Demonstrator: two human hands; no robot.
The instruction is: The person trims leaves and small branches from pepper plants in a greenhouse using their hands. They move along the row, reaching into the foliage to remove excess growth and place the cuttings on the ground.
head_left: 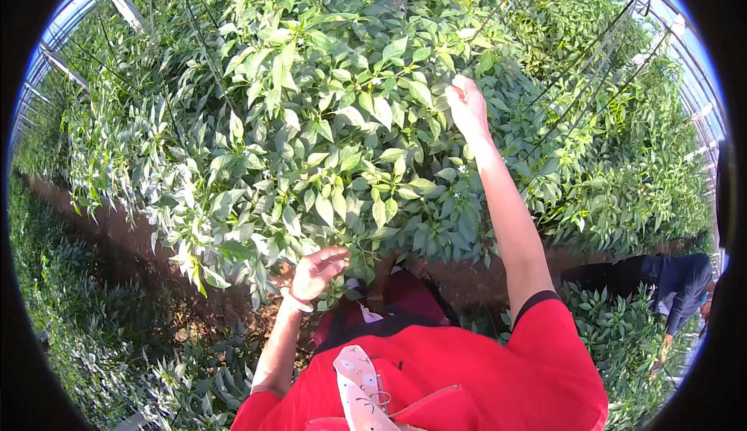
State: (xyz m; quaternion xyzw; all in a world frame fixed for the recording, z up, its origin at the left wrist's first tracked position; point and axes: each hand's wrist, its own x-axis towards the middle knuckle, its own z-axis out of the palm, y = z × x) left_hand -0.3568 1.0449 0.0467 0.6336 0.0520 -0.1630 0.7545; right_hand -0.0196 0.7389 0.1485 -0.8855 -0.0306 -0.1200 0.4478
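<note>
from the head camera, looking down, a tall bushy green pepper plant with broad pointed leaves (327,135) fills the middle of the scene, rising from a strip of bare brown soil (101,229) that runs away to the left. the person's right hand (468,106) is stretched up and far into the right side of the foliage, its fingers (459,85) bent loosely in among the upper leaves; whether they pinch a leaf or a fruit cannot be told, as the leaves hide the fingertips. the left hand (317,271) sits low and near, at the foot of the same plant, palm turned up and fingers half curled and relaxed, just touching the lowest leaves, with nothing clearly held; a pale band (296,301) circles its wrist. thin dark support strings (576,89) slant through the plants on the right. near the lower edge lie the person's red top (482,376) and a pale patterned strap (358,388). at far right another person in dark blue clothing (677,279) bends over low green plants (615,330).
</note>
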